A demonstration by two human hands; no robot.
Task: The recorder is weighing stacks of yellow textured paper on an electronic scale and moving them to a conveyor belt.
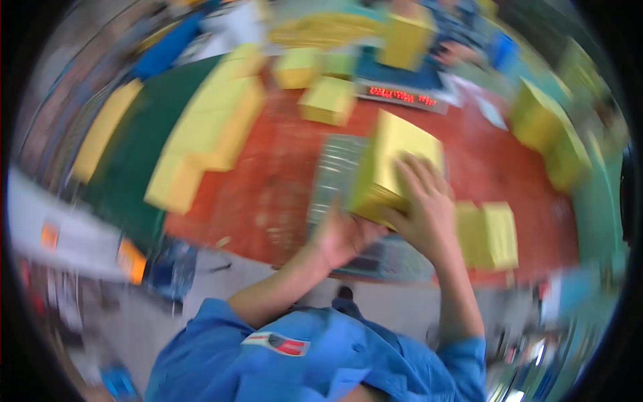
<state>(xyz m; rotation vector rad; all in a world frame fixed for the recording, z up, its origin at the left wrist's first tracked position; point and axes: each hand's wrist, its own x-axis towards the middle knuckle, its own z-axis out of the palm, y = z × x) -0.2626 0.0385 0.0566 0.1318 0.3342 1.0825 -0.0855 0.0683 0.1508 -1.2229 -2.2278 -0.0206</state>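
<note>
A yellow box [392, 167] sits tilted between the person's two hands, above a grey ridged pad [335, 175] that lies on a red table [268, 181]. The right hand [425, 208] lies over the box's near side, fingers spread and pressed against its top face. The left hand [345, 236] cups the box's lower corner from beneath, palm up; both hands grip the box together. The whole view is blurred, so finer detail of the fingers cannot be made out.

Just to the right of the hands, two smaller yellow boxes [487, 234] lie side by side on the table. To the left, a long row of yellow boxes [207, 130] runs across a dark green surface [144, 154]. Further back stand more yellow boxes [327, 100] and a flat device with a red lit display [402, 95]. Tall yellow boxes [549, 134] are stacked at the right edge. The person's blue sleeves [315, 355] fill the lower part of the view.
</note>
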